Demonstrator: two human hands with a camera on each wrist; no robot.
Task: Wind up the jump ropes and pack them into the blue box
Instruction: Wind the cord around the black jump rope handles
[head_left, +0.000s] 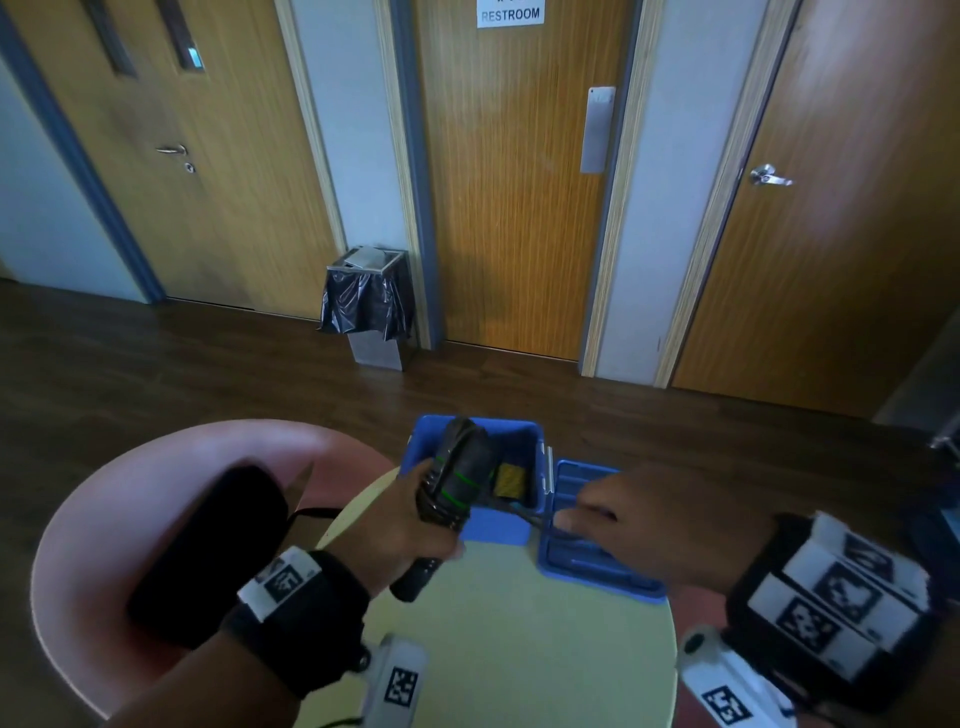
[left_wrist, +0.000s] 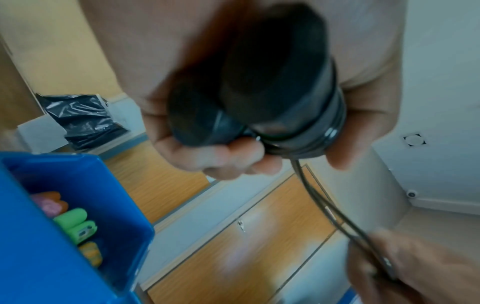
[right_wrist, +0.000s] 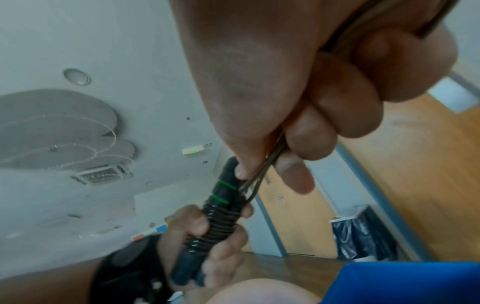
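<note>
Round yellow-green table (head_left: 519, 649) at frame bottom: black jump rope handles (head_left: 457, 483), cord-wrapped, are gripped by left hand (head_left: 410, 525) before blue box (head_left: 483, 525), limp slippery cord (left_wrist: 327, 211) pinched by right hand (head_left: 654, 514), best held at handles.

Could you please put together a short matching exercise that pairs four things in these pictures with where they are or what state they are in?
Things:
1. black jump rope handles
2. loose end of the rope
3. blue box
4. blue lid

Places or states:
A. open, with coloured items inside
B. lying flat on the round table, right of the box
C. gripped in the left hand, rope coiled around them
D. pinched by the right hand

Pairs: 1-C, 2-D, 3-A, 4-B
</note>
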